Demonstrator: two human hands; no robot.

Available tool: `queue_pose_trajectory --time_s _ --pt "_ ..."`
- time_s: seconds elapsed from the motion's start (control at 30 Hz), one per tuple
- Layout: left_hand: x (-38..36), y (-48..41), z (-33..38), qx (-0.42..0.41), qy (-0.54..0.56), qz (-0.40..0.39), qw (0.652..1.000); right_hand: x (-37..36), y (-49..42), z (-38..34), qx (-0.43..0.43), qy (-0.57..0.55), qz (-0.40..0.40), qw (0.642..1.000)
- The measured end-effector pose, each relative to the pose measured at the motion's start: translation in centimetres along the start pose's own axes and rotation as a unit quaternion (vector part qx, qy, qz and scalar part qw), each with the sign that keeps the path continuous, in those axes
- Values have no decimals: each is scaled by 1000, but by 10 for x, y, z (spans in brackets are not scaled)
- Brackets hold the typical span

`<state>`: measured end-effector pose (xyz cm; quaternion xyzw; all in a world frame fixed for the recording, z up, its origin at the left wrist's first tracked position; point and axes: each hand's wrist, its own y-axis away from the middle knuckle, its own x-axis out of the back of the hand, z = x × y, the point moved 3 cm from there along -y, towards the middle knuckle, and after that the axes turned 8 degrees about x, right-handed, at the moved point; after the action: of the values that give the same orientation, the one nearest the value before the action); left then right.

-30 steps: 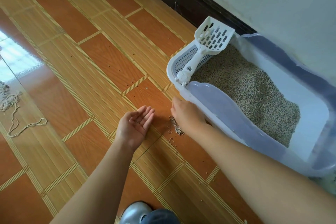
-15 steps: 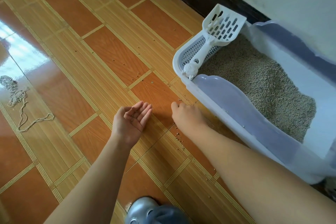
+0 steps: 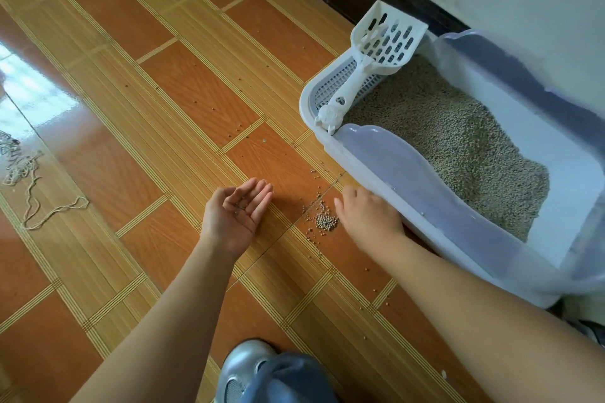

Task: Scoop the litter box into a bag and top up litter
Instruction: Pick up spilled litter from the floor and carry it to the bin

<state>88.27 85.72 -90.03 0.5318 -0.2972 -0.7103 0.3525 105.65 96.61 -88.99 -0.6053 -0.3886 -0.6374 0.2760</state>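
At centre, the left hand [image 3: 234, 214] lies palm up with fingers straight and together, while the right hand [image 3: 368, 214], whose fingers I cannot tell, touches spilled litter [image 3: 325, 222] beside the litter box [image 3: 412, 173] at right.

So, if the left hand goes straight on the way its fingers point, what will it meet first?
Likely the left hand crosses floor with stray litter grains, then meets the litter box corner under the scoop; depth is unclear.
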Motion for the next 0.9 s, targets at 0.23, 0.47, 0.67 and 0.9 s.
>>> queue_pose_trajectory --time_s 0.23,0.47,0.67,0.9 --pt "2 2 1 -5 5 2 1000 -5 0 -24 -11 12 -56 998" --pt "0 2 2 -7 11 -5 1000 -10 -4 -32 16 48 -47 998" --pt "2 4 6 -14 9 -2 1000 -11 -1 -36 4 81 -43 996" --pt "2 4 5 -13 7 -1 1000 -8 -2 -42 -2 71 -75 995"
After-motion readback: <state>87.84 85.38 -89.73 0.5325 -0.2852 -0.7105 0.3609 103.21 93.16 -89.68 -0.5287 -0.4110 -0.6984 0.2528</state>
